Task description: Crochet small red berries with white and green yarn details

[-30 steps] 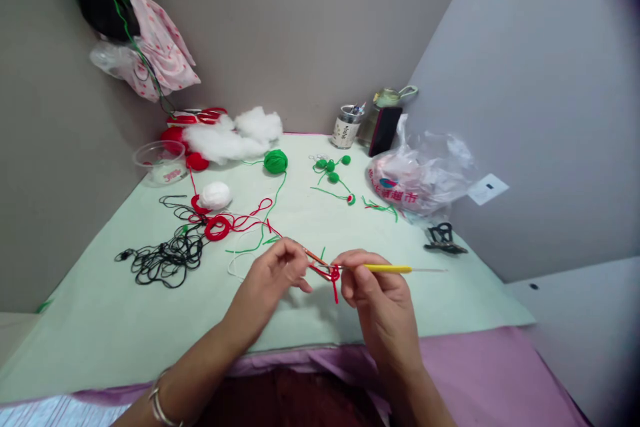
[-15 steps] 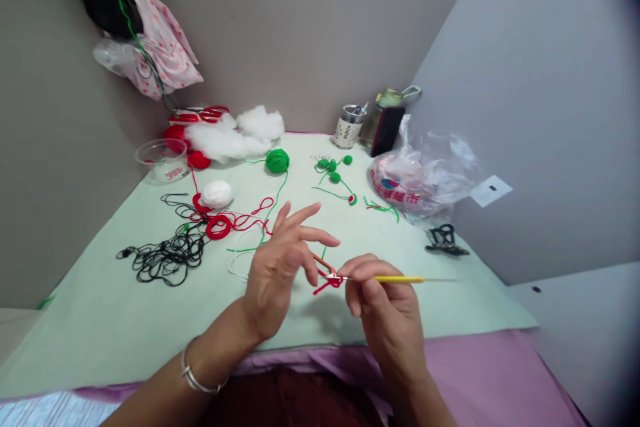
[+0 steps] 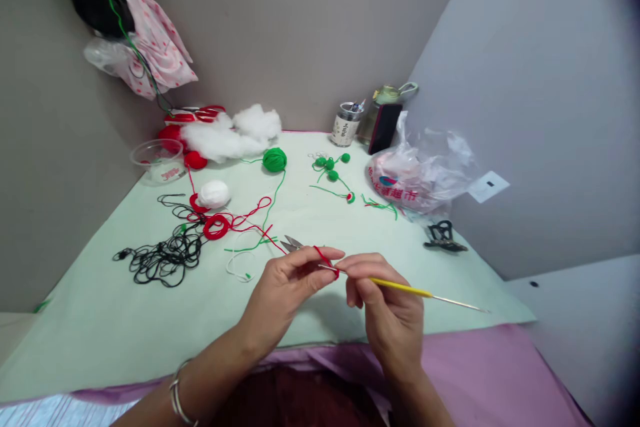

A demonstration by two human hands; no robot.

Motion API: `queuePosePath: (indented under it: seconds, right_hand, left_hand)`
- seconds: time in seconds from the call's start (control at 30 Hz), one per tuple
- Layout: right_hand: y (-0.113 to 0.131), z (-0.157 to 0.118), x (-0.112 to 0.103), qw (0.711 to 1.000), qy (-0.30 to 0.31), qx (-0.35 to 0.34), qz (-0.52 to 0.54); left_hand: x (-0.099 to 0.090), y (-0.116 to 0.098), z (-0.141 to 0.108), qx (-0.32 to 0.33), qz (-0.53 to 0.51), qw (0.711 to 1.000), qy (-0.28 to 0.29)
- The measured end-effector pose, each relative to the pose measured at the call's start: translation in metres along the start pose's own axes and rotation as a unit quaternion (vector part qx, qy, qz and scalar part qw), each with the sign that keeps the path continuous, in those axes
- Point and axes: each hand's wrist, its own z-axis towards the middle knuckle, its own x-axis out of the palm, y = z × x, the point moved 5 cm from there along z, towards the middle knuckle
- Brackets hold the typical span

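Observation:
My left hand is closed, its thumb and fingers pinching red yarn that loops over the index finger. A crochet hook with a yellow middle and metal ends is gripped by my right hand. The hook's left tip passes through or beside the small red yarn work between my fingertips; I cannot tell which. Behind my left hand, scissors show their blades, with the handles hidden. A red strand runs from that hand back to a coil of red yarn.
To the left lie tangled black cord, a white yarn ball and white stuffing. A green yarn ball and small green balls are farther back. On the right are a plastic bag, a phone and a black hair clip.
My left hand's spread fingers have come together around the yarn, with red yarn now looped over the index finger. The hook has tilted, its right end lower. Scissor blades now show behind the left hand.

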Motion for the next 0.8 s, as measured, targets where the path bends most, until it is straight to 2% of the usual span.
queuePosePath:
  seconds: [0.07,0.13,0.23,0.27,0.3,0.37,0.47,0.53,0.63,0.8]
  right_hand:
    - [0.003,-0.003,0.0,0.997,0.003,-0.029,-0.066]
    - [0.008,-0.008,0.002,0.977,0.006,-0.093,-0.19]
    - [0.015,-0.017,0.009,0.919,0.019,-0.207,-0.335]
    - [0.016,-0.018,0.009,0.915,0.015,-0.217,-0.339]
    - [0.016,-0.016,0.007,0.924,0.005,-0.206,-0.322]
    - [0.012,-0.01,0.0,0.96,-0.03,-0.139,-0.242]
    - [0.004,-0.002,-0.007,0.994,-0.063,-0.03,-0.08]
    - [0.0,0.0,-0.005,0.998,-0.058,0.007,-0.021]
    - [-0.005,-0.001,0.001,0.999,-0.035,0.026,-0.023]
    - [-0.014,-0.003,0.003,0.998,-0.044,0.05,0.023]
  left_hand:
    - [0.0,0.003,-0.001,-0.009,-0.026,0.999,-0.029]
    - [0.002,0.006,-0.003,-0.013,-0.061,0.997,-0.047]
    - [0.009,0.011,-0.005,-0.057,-0.135,0.989,-0.017]
    - [0.011,0.013,-0.006,-0.083,-0.158,0.984,0.003]
    - [0.013,0.013,-0.006,-0.107,-0.177,0.978,0.018]
    - [0.012,0.012,-0.004,-0.131,-0.201,0.97,0.027]
    - [0.007,0.009,-0.001,-0.103,-0.192,0.976,0.002]
    - [0.006,0.009,-0.001,-0.07,-0.163,0.984,-0.022]
    - [0.007,0.009,-0.003,-0.032,-0.127,0.99,-0.048]
    - [0.012,0.011,-0.006,-0.077,-0.15,0.985,-0.029]
